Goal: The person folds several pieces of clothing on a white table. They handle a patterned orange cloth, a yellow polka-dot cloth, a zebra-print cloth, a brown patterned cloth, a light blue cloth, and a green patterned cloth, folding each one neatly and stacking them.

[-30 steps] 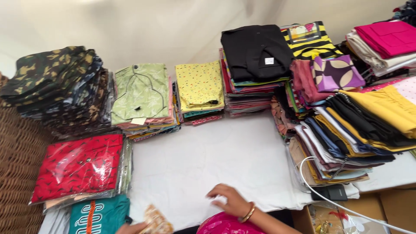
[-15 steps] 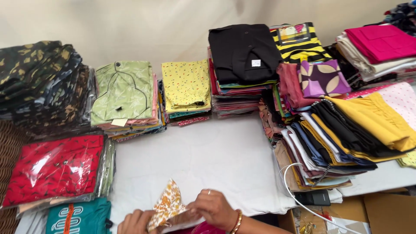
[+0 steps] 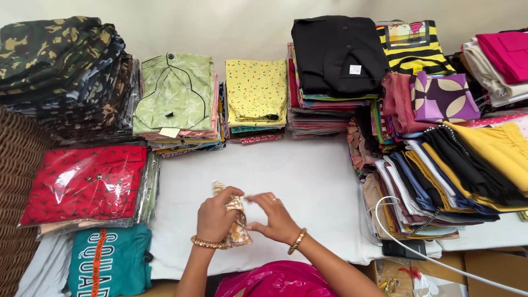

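Open white table top (image 3: 308, 176) is left ahead of hands; passage is blocked by folded clothes stacks behind (image 3: 256, 93), right (image 3: 440, 170) and left (image 3: 85, 184).

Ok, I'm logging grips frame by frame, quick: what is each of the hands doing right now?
Left hand: closed around a small gold patterned cloth piece.
Right hand: fingers spread, touching the same cloth piece; a firm grip cannot be told.

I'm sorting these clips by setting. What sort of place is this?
Probably a clothing shop counter or stockroom. Stacks of folded garments ring a white-covered table, some, like the red one, in clear plastic bags. The hands hold a small patterned fabric piece.
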